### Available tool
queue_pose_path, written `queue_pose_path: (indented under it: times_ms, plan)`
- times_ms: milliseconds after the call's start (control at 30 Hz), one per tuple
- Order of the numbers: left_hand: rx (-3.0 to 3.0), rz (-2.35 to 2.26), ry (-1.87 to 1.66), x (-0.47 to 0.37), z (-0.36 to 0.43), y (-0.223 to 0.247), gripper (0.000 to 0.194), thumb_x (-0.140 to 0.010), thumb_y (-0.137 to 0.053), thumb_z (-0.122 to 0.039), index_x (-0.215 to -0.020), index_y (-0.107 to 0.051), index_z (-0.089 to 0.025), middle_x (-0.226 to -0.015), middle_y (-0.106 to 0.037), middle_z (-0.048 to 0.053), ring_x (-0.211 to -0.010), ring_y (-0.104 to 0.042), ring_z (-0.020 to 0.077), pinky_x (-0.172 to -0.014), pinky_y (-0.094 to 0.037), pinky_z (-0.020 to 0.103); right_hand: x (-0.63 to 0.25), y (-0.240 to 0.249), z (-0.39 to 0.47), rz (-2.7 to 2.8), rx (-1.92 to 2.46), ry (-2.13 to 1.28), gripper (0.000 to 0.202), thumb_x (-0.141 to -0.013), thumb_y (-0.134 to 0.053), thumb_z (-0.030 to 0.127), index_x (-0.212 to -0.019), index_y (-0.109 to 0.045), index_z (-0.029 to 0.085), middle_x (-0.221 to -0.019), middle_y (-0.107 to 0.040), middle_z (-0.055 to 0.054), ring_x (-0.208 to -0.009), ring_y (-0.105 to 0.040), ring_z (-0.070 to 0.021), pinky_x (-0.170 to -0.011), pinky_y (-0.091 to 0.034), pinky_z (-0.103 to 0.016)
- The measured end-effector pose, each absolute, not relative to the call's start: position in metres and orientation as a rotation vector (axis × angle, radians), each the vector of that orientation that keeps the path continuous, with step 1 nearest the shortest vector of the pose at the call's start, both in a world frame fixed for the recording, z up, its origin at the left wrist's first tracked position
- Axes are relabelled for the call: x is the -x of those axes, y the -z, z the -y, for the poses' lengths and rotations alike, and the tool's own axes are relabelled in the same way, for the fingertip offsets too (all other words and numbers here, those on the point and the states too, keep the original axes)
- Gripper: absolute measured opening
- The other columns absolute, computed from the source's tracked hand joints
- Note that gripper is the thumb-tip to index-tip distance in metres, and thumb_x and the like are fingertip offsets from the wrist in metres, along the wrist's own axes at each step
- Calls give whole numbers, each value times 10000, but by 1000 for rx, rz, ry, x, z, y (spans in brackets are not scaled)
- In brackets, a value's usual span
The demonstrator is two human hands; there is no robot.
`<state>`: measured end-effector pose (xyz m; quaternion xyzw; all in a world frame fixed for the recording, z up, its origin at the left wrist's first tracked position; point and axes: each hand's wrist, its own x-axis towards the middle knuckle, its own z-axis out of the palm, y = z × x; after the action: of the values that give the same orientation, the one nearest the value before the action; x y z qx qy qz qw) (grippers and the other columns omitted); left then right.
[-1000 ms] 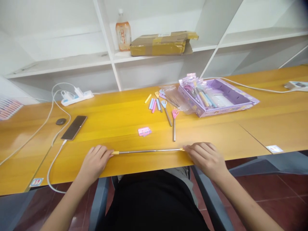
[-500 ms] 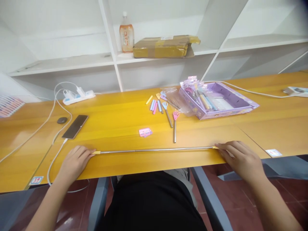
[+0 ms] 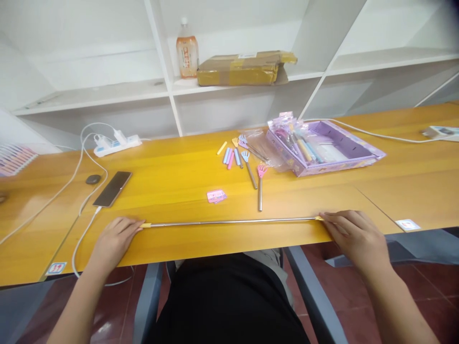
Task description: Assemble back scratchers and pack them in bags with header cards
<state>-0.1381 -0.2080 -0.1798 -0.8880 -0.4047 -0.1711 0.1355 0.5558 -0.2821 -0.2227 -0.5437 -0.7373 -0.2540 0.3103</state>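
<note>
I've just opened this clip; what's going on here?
A person at a wooden desk holds a thin metal rod stretched crosswise between both hands. The left hand pinches its yellow handle, the right hand its other yellow end. Beyond it lie small pink cards and claw-headed metal sticks. Off to the right, a purple tray holds plastic-wrapped pieces.
</note>
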Motion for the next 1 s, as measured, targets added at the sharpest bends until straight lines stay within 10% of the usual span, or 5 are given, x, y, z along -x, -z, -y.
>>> queue_pose_path:
  times_ms: [800, 1000]
  plan:
    - [2739, 1096, 617, 32, 229, 185, 206, -1085, -598, -166, -1209, -751, -228, -1048, -739, 84, -929, -649, 231, -810, -547, 368, -446, 199, 273, 2404, 1121, 422, 400, -1073, -566, 73, -1452, -631, 184, -1185, -768, -123, -1010, -706, -246, -911, -593, -400]
    - [2690, 1077, 592, -32, 228, 194, 225, -1087, -556, -118, -1235, -711, -188, -1018, -708, 98, -910, -608, 247, -801, -543, 396, -373, 196, 261, 2444, 1056, 657, 339, -1048, -538, 15, -1354, -656, 103, -971, -724, -103, -878, -662, -245, -728, -574, -386]
